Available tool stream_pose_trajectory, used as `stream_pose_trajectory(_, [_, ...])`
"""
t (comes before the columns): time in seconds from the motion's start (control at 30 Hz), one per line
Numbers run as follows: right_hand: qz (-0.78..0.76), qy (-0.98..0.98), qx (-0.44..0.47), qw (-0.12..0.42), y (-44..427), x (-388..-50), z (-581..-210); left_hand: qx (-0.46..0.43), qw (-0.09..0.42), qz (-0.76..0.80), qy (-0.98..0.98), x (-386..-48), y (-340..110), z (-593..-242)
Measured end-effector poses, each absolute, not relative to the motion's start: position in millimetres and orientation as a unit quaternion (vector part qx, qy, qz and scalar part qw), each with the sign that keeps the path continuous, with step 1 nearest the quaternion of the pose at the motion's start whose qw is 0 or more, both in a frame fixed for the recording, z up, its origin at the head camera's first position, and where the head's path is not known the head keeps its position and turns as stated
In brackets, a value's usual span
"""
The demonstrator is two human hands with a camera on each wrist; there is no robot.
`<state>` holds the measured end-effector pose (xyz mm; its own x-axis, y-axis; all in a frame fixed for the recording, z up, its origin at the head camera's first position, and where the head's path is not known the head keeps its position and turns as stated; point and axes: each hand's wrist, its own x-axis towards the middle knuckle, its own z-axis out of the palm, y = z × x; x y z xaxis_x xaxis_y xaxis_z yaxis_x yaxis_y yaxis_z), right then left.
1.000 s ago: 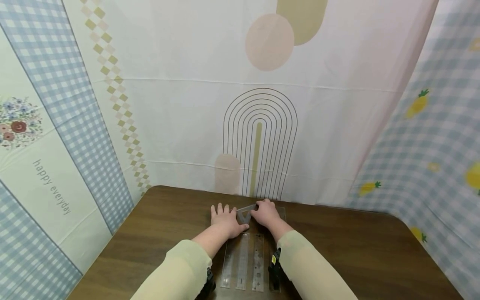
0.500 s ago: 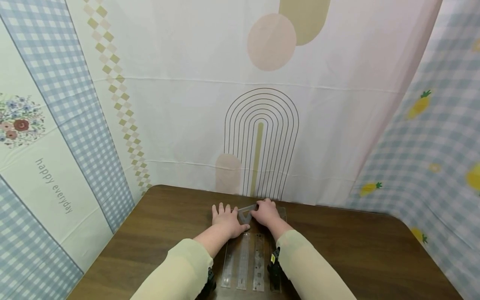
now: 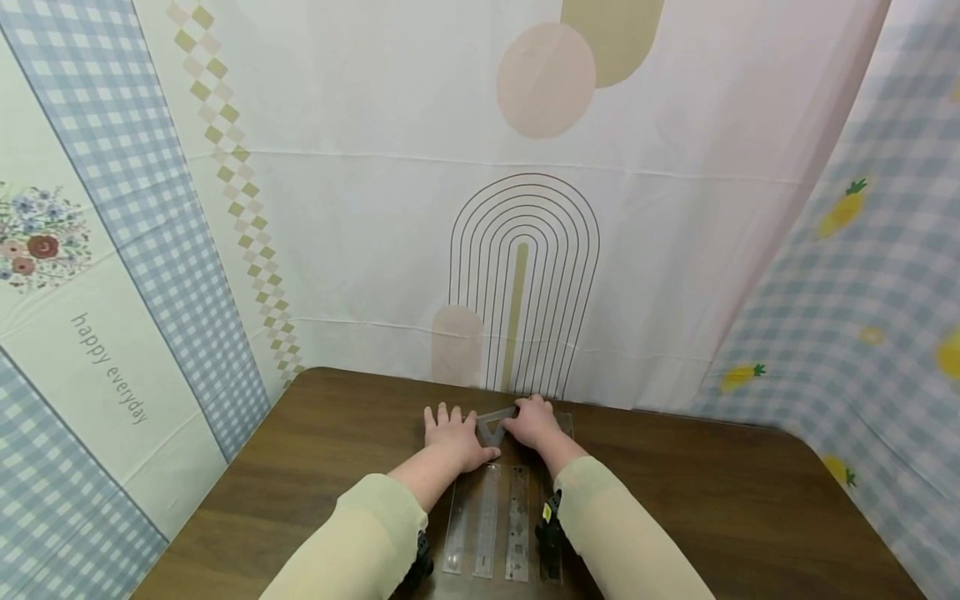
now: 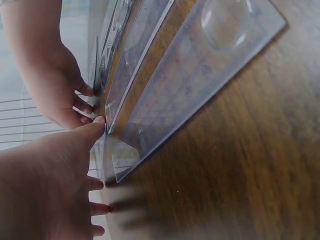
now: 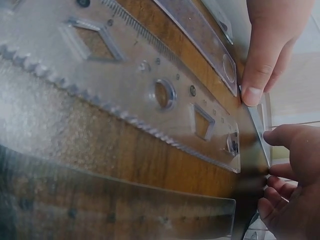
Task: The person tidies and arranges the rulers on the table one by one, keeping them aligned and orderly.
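Observation:
A clear triangular set square (image 3: pixel 491 428) lies near the table's back edge, between my hands. My left hand (image 3: pixel 452 442) rests with its fingers spread; in the right wrist view its thumb (image 5: pixel 253 96) presses near one end of the set square (image 5: pixel 258 127). My right hand (image 3: pixel 534 423) pinches the set square's right corner between thumb and curled fingers, best seen in the right wrist view, where the right hand (image 5: pixel 297 172) sits at the lower right. The far side of the set square is partly hidden by my hands.
Several clear rulers lie side by side nearer me: a left one (image 3: pixel 454 542), a middle one (image 3: pixel 486 525), a stencil ruler (image 3: pixel 517 525) with cut-out shapes and a right one (image 3: pixel 551 571). Another clear piece (image 3: pixel 566 425) shows beyond my right hand. A curtain (image 3: pixel 360 250) hangs behind the brown table (image 3: pixel 675 500).

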<state>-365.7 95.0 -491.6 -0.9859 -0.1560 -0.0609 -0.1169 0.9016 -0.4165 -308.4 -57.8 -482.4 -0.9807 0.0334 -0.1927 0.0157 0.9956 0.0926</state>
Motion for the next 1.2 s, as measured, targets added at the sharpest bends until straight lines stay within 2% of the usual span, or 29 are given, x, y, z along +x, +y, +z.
stream_pose_trajectory(0.47, [-0.219,0.971,-0.082,0.043,97,-368,-489,0.008,0.094,0.043,0.995,-306,-59,-480])
stream_pose_trajectory(0.8, [-0.283,0.955,-0.062,0.065,101,-368,-486,0.007,0.092,0.036,0.995,-307,-58,-485])
stream_pose_trajectory(1.2, [-0.333,0.941,-0.04,0.039,101,-368,-487,0.013,0.088,0.03,0.996,-306,-60,-486])
